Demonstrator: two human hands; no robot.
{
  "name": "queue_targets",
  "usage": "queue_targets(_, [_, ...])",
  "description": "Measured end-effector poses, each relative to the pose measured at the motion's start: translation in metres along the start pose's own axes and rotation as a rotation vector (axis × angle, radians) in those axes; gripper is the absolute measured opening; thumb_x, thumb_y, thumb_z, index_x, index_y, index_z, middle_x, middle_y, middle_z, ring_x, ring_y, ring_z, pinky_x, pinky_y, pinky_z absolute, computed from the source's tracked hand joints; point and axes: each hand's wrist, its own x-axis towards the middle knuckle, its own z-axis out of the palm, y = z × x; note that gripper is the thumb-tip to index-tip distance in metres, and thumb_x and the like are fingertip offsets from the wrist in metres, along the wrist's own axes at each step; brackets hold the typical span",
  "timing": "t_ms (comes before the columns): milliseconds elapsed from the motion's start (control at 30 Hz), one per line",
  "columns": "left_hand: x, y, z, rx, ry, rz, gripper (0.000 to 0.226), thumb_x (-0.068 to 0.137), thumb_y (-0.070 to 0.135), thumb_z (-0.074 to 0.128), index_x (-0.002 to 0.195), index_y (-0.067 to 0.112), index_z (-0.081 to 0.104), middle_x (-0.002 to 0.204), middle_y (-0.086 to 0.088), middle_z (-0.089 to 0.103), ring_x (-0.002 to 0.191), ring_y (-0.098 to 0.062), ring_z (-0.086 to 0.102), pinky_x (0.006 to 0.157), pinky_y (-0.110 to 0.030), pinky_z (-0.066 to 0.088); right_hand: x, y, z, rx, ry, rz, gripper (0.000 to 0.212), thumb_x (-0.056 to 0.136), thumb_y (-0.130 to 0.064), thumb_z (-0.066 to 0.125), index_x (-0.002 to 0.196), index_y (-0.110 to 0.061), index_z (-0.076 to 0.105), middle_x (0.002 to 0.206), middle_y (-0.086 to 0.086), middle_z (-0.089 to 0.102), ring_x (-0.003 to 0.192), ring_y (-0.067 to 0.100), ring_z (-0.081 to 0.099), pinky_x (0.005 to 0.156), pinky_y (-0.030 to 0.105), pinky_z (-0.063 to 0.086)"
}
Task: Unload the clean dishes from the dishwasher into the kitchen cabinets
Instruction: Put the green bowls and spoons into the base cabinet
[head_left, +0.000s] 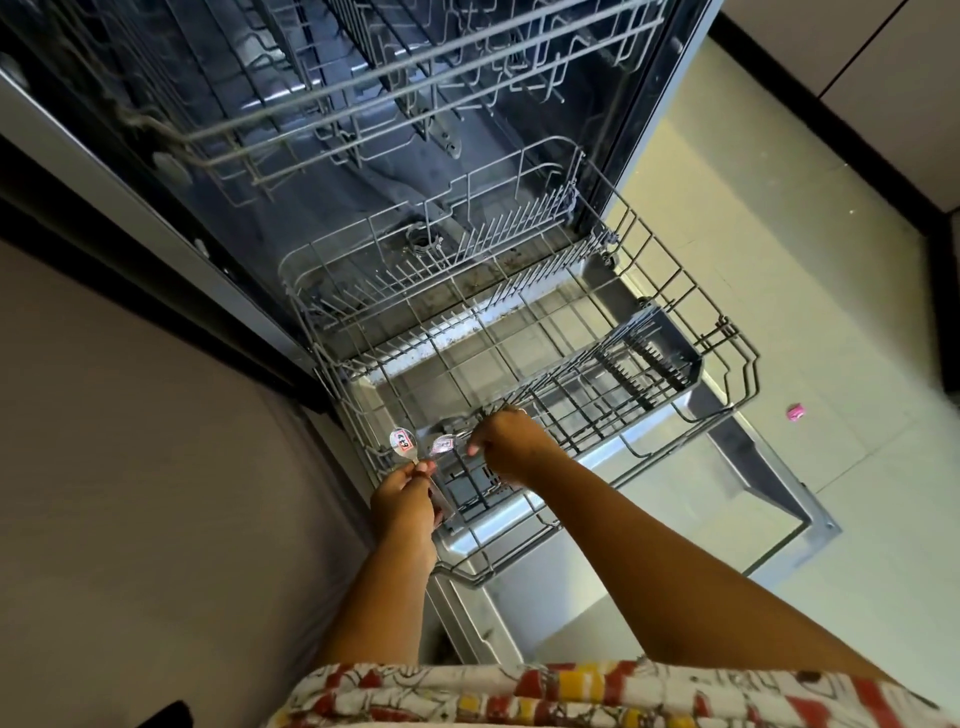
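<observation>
Spoons (404, 445) in left hand (404, 501)

Lower rack (670, 291): grey coated wire, matt, smooth. Upper rack (415, 78), far: same grey coated wire.

Cutlery basket (654, 358), right: dark grey plastic, dull.

Spoons (402, 444) in left hand (405, 499): polished metal, glossy, paper stickers on the bowls.

Right hand (506, 441) at the wire, on something shiny; cannot tell what.

Open door (769, 467): brushed metal inner face, satin sheen. Tub interior dark, reflective.

Floor (779, 260): pale tiles, smooth, slight gloss. Small pink wrapper (796, 412), shiny, on it.

Cabinet front (130, 441), left: beige, matt, smooth.

Garment (571, 696), near: printed cloth, soft matt weave.
</observation>
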Motion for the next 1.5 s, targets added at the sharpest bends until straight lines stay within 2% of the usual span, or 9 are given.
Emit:
queue_targets(200, [-0.009,0.003,0.008,-0.113,-0.11,-0.028,0.022,0.096,0.015,0.047,0.082,0.024,0.06,0.091,-0.001,0.062,0.09,-0.018,0.059,0.082,-0.037,0.046,-0.013,-0.017,0.0,0.251,0.109,0.01,0.015,0.087,-0.008,0.063,0.101,-0.007,0.067,0.107,0.008,0.068,0.1,0.02,0.064,0.079,0.021,0.048])
queue_targets(400, [-0.006,0.006,0.013,-0.139,-0.046,-0.042,0.024,0.096,0.013,0.046,0.08,0.023,0.061,0.1,-0.004,0.066,0.095,-0.021,0.062,0.071,-0.035,0.046,-0.017,-0.022,-0.002,0.608,0.055,0.134,0.021,0.093,-0.012,0.057,0.113,-0.006,0.054,0.111,0.012,0.066,0.092,0.018,0.064,0.073,0.019,0.05])
queue_targets(500, [0.001,0.006,0.011,-0.172,-0.004,-0.046,0.018,0.096,0.011,0.048,0.086,0.017,0.062,0.104,-0.001,0.066,0.086,-0.019,0.065,0.061,-0.03,0.047,-0.005,-0.003,0.002,0.275,0.14,0.153,0.02,0.094,-0.008,0.051,0.112,-0.015,0.057,0.12,0.009,0.062,0.106,0.023,0.06,0.085,0.031,0.053])
queue_targets(667, [0.006,0.008,0.008,-0.23,0.015,-0.078,0.02,0.096,0.007,0.047,0.08,0.013,0.058,0.103,-0.006,0.064,0.075,-0.018,0.064,0.064,-0.03,0.052,-0.004,0.005,0.001,-0.327,-0.129,0.016,0.04,0.089,-0.005,0.051,0.126,-0.02,0.057,0.155,-0.006,0.025,0.141,0.032,0.022,0.104,0.053,0.039])
queue_targets(900, [0.01,0.003,0.01,-0.19,0.03,-0.06,0.016,0.095,0.007,0.049,0.083,0.011,0.06,0.101,-0.008,0.063,0.074,-0.018,0.063,0.071,-0.031,0.054,0.002,0.002,0.005,-0.384,-0.06,-0.009,0.056,0.09,-0.004,0.048,0.142,-0.021,0.039,0.149,-0.003,0.035,0.135,0.028,0.026,0.102,0.046,0.039])
queue_targets(1067, [0.002,0.001,0.009,-0.121,0.012,0.009,0.022,0.095,0.008,0.048,0.08,0.016,0.061,0.098,-0.002,0.064,0.077,-0.016,0.062,0.067,-0.029,0.052,-0.007,-0.007,-0.004,0.012,0.416,-0.219,0.026,0.093,-0.003,0.047,0.11,-0.009,0.066,0.118,0.007,0.064,0.109,0.022,0.06,0.093,0.037,0.052])
queue_targets(1200, [-0.011,0.001,0.009,-0.129,-0.011,0.059,0.019,0.096,0.008,0.046,0.088,0.012,0.062,0.099,0.0,0.064,0.082,-0.019,0.064,0.066,-0.028,0.052,-0.023,-0.022,-0.019,0.81,0.589,0.146,0.017,0.094,-0.008,0.052,0.107,-0.015,0.06,0.111,0.007,0.063,0.082,0.014,0.066,0.07,0.028,0.058])
queue_targets(1333, [-0.031,-0.006,0.011,-0.019,-0.041,0.114,0.019,0.094,0.01,0.05,0.086,0.017,0.064,0.093,-0.007,0.064,0.081,-0.022,0.059,0.062,-0.033,0.049,-0.055,-0.031,-0.02,1.485,0.48,0.469,0.033,0.097,-0.019,0.05,0.127,-0.024,0.037,0.09,0.005,0.058,0.059,0.01,0.051,0.041,0.018,0.041])
queue_targets(1500, [-0.066,-0.028,0.006,0.042,-0.036,0.151,0.02,0.092,0.006,0.054,0.083,0.02,0.063,0.094,-0.006,0.067,0.076,-0.017,0.06,0.062,-0.029,0.05,-0.1,-0.04,0.01,1.353,0.188,0.445,0.036,0.1,-0.016,0.045,0.135,-0.015,0.039,0.087,0.0,0.061,0.074,0.009,0.058,0.058,0.02,0.049])
